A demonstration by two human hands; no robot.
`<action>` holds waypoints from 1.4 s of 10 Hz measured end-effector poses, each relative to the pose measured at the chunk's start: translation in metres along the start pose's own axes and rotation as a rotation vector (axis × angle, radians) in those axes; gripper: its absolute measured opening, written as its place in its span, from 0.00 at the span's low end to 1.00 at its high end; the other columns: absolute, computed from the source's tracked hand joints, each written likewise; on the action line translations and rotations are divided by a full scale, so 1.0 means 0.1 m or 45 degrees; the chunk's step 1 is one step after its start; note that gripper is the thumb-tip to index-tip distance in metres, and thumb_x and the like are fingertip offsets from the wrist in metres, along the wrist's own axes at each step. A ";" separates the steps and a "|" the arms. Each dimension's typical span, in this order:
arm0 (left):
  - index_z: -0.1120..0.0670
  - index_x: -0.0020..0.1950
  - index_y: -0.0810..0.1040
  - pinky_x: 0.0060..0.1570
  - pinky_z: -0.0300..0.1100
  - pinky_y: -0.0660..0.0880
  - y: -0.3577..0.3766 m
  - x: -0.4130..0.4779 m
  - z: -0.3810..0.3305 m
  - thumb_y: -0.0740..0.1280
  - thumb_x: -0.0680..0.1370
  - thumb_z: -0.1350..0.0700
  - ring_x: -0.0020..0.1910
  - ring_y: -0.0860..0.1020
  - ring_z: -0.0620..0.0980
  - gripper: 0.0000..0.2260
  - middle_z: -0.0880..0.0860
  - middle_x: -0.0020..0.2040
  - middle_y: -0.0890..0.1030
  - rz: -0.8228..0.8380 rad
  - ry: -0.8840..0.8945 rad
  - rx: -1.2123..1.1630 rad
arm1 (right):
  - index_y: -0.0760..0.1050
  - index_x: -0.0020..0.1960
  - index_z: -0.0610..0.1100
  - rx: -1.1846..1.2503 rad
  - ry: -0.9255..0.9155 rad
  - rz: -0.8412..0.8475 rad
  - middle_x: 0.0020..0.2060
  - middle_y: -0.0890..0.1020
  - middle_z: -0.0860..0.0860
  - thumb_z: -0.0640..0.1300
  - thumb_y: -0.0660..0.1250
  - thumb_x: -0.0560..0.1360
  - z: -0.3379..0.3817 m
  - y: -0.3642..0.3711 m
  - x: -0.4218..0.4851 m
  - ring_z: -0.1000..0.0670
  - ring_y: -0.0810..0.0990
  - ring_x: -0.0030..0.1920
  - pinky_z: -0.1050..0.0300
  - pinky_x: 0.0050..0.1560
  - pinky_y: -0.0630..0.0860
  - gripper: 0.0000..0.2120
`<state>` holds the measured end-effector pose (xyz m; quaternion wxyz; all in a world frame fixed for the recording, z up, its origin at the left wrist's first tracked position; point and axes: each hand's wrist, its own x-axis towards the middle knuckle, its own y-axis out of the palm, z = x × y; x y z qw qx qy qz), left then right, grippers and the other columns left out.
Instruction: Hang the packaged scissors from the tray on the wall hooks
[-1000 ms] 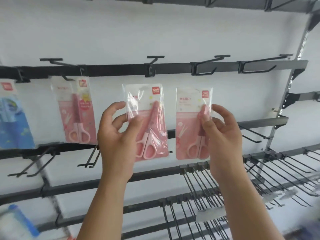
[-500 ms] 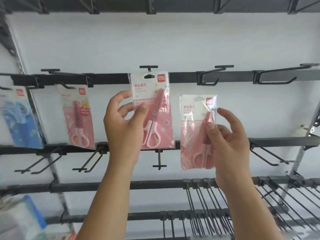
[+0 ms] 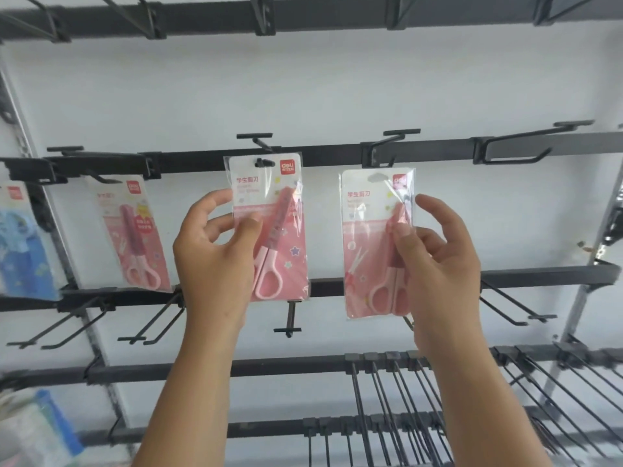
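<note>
— So, which pack goes on next, and where does the hook sit from your hands?

— Your left hand [image 3: 215, 261] pinches the left pack of scissors [image 3: 268, 227] between thumb and fingers along its left edge. Its hanging hole is already at the tip of the middle hook [image 3: 262, 161]; the dark hook end shows through the slot. That one looks all but hung.

— And the other?

— Your right hand [image 3: 438, 264] holds the right pack [image 3: 374, 244] the same way, thumb on the front, fingers curled behind its right edge. It is in the air, touching no hook. Both hands are closed only as far as a light pinch.

— Where is its hook?

— Just above it, and a little to the right of the hole. The next hook [image 3: 391, 146] juts from the rail [image 3: 438, 151] toward you, and the pack's hole sits just below that hook's tip. The pack stands upright, long axis vertical, tilted slightly, blades up and handles down.

— So what does the move turn on?

— I judge you need to lift the right pack a touch, bring the hole level with the hook's tip, then push it away from you along the prong. Your right hand is clearly the nearer one. The clear wrapper is slippery and the hole is small, so it may catch on the tip.

— Anything already hung?

— One pink pack [image 3: 129, 237] hangs further left.
</note>
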<state>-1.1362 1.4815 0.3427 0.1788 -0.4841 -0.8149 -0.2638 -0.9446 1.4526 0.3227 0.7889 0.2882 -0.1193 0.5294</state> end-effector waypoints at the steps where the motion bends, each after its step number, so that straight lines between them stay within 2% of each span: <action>1: 0.46 0.59 0.78 0.28 0.36 0.76 -0.01 -0.01 -0.05 0.72 0.76 0.57 0.36 0.85 0.42 0.14 0.47 0.47 0.86 -0.008 0.024 0.068 | 0.77 0.57 0.61 -0.002 -0.060 -0.031 0.40 0.83 0.48 0.49 0.70 0.79 0.06 -0.02 0.07 0.55 0.84 0.35 0.49 0.35 0.83 0.09; 2: 0.40 0.56 0.79 0.34 0.47 0.80 -0.07 0.02 -0.04 0.71 0.74 0.54 0.38 0.86 0.47 0.13 0.45 0.47 0.85 -0.020 0.047 0.194 | 0.77 0.58 0.60 -0.034 -0.130 -0.072 0.39 0.83 0.50 0.49 0.70 0.79 0.11 -0.05 0.13 0.56 0.83 0.33 0.50 0.36 0.82 0.10; 3: 0.38 0.55 0.79 0.39 0.53 0.82 -0.09 0.04 0.00 0.71 0.74 0.53 0.41 0.86 0.49 0.13 0.44 0.48 0.85 -0.014 0.070 0.258 | 0.77 0.58 0.61 -0.106 -0.157 -0.102 0.36 0.82 0.54 0.52 0.71 0.78 0.14 -0.08 0.20 0.57 0.83 0.34 0.45 0.38 0.83 0.10; 4: 0.41 0.57 0.78 0.38 0.50 0.81 -0.02 0.05 0.06 0.70 0.75 0.54 0.40 0.85 0.46 0.13 0.44 0.48 0.85 0.006 0.074 0.245 | 0.77 0.59 0.61 -0.173 -0.126 -0.111 0.39 0.83 0.52 0.55 0.70 0.78 0.14 -0.09 0.26 0.55 0.84 0.36 0.41 0.40 0.84 0.10; 5: 0.40 0.58 0.75 0.35 0.44 0.79 0.05 0.06 0.17 0.70 0.77 0.54 0.37 0.84 0.40 0.13 0.44 0.49 0.84 0.021 0.055 0.209 | 0.76 0.62 0.59 -0.251 -0.112 -0.110 0.40 0.85 0.51 0.56 0.69 0.78 0.15 -0.10 0.28 0.55 0.86 0.36 0.48 0.36 0.85 0.13; 6: 0.42 0.59 0.76 0.34 0.43 0.79 0.06 0.06 0.25 0.70 0.78 0.55 0.33 0.82 0.37 0.12 0.45 0.49 0.85 0.024 0.022 0.148 | 0.75 0.63 0.59 -0.351 -0.160 -0.093 0.42 0.82 0.51 0.53 0.67 0.80 0.14 -0.11 0.25 0.52 0.84 0.32 0.54 0.26 0.81 0.12; 7: 0.42 0.59 0.77 0.35 0.42 0.78 0.05 0.07 0.29 0.70 0.78 0.55 0.33 0.82 0.36 0.12 0.45 0.49 0.85 0.008 0.015 0.113 | 0.74 0.61 0.61 -0.385 -0.163 -0.066 0.44 0.81 0.51 0.52 0.66 0.81 0.11 -0.10 0.25 0.55 0.83 0.30 0.62 0.22 0.76 0.09; 8: 0.41 0.60 0.76 0.30 0.35 0.76 0.05 0.07 0.31 0.69 0.79 0.55 0.34 0.82 0.35 0.12 0.44 0.49 0.84 0.014 0.021 0.113 | 0.73 0.59 0.63 -0.415 -0.127 -0.058 0.44 0.82 0.52 0.57 0.65 0.80 0.04 -0.08 0.30 0.58 0.84 0.33 0.61 0.26 0.78 0.08; 9: 0.42 0.60 0.76 0.28 0.32 0.76 0.05 0.06 0.33 0.69 0.79 0.55 0.34 0.82 0.34 0.13 0.45 0.51 0.84 0.024 0.024 0.115 | 0.72 0.60 0.63 -0.411 -0.104 -0.055 0.43 0.84 0.52 0.59 0.64 0.80 -0.07 -0.06 0.33 0.54 0.85 0.37 0.49 0.36 0.84 0.09; 10: 0.42 0.61 0.75 0.29 0.30 0.75 0.06 0.07 0.34 0.69 0.79 0.54 0.36 0.82 0.34 0.12 0.46 0.51 0.84 0.042 0.023 0.137 | 0.71 0.60 0.63 -0.422 -0.087 -0.043 0.44 0.85 0.52 0.56 0.65 0.80 -0.12 -0.06 0.34 0.53 0.86 0.39 0.44 0.39 0.85 0.09; 11: 0.43 0.63 0.75 0.32 0.27 0.75 0.04 0.06 0.34 0.69 0.79 0.52 0.43 0.84 0.39 0.13 0.46 0.53 0.84 0.056 0.016 0.153 | 0.71 0.61 0.62 -0.420 -0.088 -0.015 0.46 0.85 0.52 0.55 0.65 0.81 -0.09 -0.09 0.34 0.53 0.86 0.40 0.46 0.38 0.85 0.10; 12: 0.44 0.65 0.75 0.32 0.25 0.73 0.02 0.03 0.29 0.68 0.79 0.52 0.46 0.83 0.39 0.14 0.45 0.53 0.83 0.042 0.024 0.206 | 0.72 0.64 0.57 -0.418 -0.075 -0.001 0.53 0.83 0.56 0.54 0.65 0.81 -0.03 -0.16 0.32 0.58 0.85 0.42 0.62 0.35 0.83 0.13; 13: 0.46 0.64 0.76 0.35 0.25 0.74 -0.05 -0.07 0.25 0.67 0.80 0.54 0.42 0.81 0.30 0.13 0.43 0.55 0.81 0.016 0.046 0.232 | 0.73 0.67 0.53 -0.453 -0.142 0.002 0.60 0.79 0.61 0.50 0.64 0.81 0.05 -0.29 0.26 0.62 0.80 0.54 0.78 0.39 0.73 0.15; 14: 0.44 0.66 0.74 0.52 0.34 0.75 -0.11 -0.21 0.19 0.67 0.80 0.52 0.55 0.78 0.36 0.15 0.42 0.62 0.78 -0.019 0.071 0.359 | 0.76 0.64 0.54 -0.406 -0.127 0.027 0.59 0.80 0.63 0.47 0.63 0.81 0.18 -0.41 0.16 0.66 0.77 0.55 0.80 0.41 0.70 0.12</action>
